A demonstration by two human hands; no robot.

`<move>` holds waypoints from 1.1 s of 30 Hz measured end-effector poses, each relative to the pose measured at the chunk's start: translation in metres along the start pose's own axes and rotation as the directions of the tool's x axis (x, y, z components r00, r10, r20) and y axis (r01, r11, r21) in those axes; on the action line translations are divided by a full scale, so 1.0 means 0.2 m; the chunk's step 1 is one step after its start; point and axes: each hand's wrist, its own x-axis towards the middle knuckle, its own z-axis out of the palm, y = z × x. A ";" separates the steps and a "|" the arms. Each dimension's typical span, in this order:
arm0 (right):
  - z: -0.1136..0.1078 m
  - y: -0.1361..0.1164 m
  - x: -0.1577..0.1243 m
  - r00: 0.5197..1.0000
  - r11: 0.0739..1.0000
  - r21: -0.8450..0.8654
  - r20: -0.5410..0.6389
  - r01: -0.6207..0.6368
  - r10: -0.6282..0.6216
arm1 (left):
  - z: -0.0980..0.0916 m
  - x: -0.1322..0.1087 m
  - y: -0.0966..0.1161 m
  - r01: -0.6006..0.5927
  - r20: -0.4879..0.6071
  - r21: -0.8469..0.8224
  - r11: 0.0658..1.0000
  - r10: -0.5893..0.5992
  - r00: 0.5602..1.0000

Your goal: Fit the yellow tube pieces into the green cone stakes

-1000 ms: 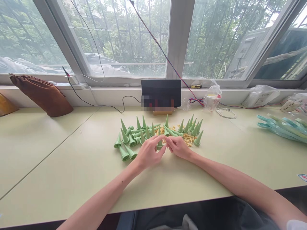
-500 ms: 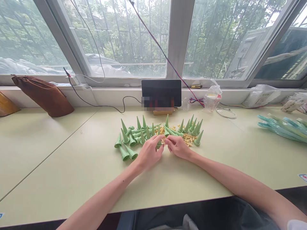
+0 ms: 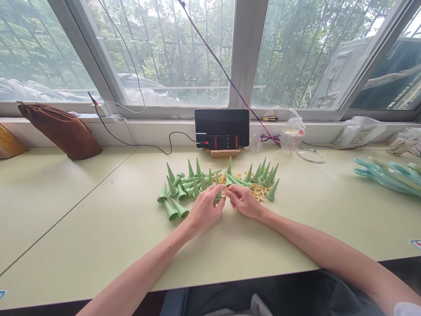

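Note:
My left hand point(image 3: 206, 206) and my right hand point(image 3: 243, 202) meet over the near edge of a pile, fingertips almost touching. Bent fingers and thumb on the left curve around a small gap, where part of a green cone shows; whether they touch it is unclear. On the right, thumb and fingers are pinched together. A tiny yellowish bit appears between the fingertips, too small to make out. Green plastic cones point(image 3: 173, 188) stand and lie to the left, with more upright cones point(image 3: 265, 173) to the right. Small yellow pegs point(image 3: 259, 191) are scattered among them.
Behind the pile, a phone point(image 3: 223, 142) leans on a cardboard stand point(image 3: 224, 154) before a black tablet point(image 3: 222, 120). A brown bag point(image 3: 62, 131) stands at left. Plastic-wrapped teal items point(image 3: 388, 175) lie at right, and a clear bag point(image 3: 292, 134) sits by the window.
Both hands stay nearly in place, with only a slight shift at the fingertips. The cones and pegs look the same, and the view has moved very slightly.

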 end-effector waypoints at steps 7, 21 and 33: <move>0.00 0.00 0.00 1.000 1.000 -0.026 -0.028 0.006 -0.007 | 0.00 0.00 0.00 -0.004 0.014 -0.025 1.000 0.004 1.000; 0.00 -0.01 0.00 0.999 1.000 -0.013 0.033 0.008 -0.008 | 0.00 0.00 0.00 -0.016 -0.002 -0.004 1.000 0.016 1.000; 0.01 0.00 0.00 0.999 0.994 -0.097 -0.002 0.053 -0.053 | 0.00 0.00 0.01 -0.033 0.014 -0.043 0.999 0.034 0.999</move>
